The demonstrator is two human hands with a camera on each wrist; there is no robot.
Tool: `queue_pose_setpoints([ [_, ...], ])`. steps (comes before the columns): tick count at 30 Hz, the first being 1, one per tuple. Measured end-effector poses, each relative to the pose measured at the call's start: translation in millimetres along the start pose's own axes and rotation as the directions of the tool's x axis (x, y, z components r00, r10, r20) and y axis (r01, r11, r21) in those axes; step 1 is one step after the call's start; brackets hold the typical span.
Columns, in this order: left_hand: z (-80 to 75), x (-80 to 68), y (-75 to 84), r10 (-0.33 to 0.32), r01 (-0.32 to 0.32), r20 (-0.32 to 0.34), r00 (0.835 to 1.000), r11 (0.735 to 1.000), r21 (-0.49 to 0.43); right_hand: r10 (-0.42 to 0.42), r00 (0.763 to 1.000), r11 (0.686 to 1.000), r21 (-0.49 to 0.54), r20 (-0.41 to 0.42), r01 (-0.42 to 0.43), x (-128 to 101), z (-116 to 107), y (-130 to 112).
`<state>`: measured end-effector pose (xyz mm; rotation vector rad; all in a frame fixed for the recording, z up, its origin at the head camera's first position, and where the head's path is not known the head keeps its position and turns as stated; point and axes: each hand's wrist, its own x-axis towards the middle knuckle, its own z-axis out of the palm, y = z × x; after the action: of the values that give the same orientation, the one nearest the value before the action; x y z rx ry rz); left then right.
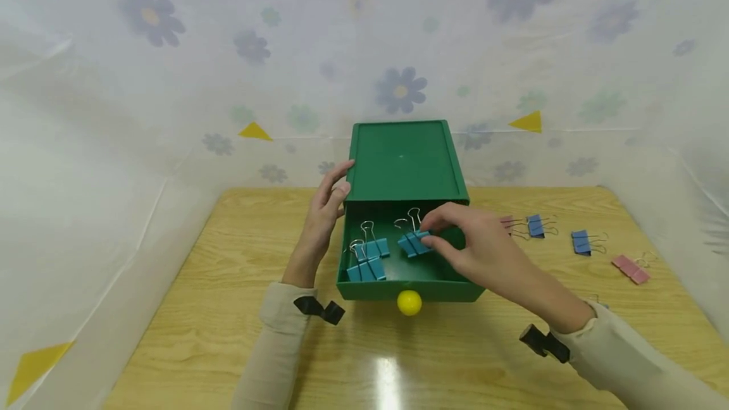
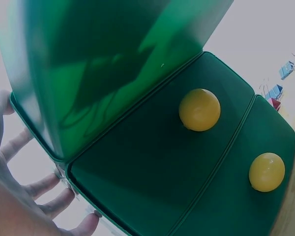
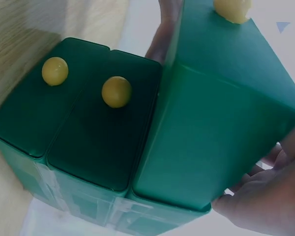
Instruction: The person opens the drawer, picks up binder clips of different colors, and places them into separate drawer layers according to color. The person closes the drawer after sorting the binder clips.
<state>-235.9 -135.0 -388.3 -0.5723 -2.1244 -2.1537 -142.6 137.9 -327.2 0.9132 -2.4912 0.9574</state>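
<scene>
1. You have three blue metal binder clips [image 1: 373, 250] in the open green plastic drawer [image 1: 398, 277].
2. You see two more blue clips [image 1: 535, 225] on the wooden table [image 1: 228, 283].
3. Two pink binder clips [image 1: 629, 268] lie there too.
4. Three round yellow knobs [image 3: 116, 91] front the drawers.

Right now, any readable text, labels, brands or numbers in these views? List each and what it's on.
None readable in any view.
Green drawer box: plain, no label.
Blue clip pinched by right hand: no markings visible.
Left hand rests on the box's side.
Wall cloth: flowers only, no words.
</scene>
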Motion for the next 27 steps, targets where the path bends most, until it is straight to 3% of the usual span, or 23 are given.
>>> queue_pose_setpoints([
  [20, -0.9, -0.2, -0.2, 0.006, -0.005, -0.002, 1.000, 1.000, 0.015, 0.063, 0.994, 0.997, -0.041, 0.092, -0.059, 3.1, 9.0, -2.0],
  [27, -0.7, -0.2, -0.9, 0.008, -0.008, -0.003, 1.000, 1.000, 0.023, 0.062, 0.995, 0.996, -0.075, 0.084, -0.056, 2.3, 8.1, -3.1],
])
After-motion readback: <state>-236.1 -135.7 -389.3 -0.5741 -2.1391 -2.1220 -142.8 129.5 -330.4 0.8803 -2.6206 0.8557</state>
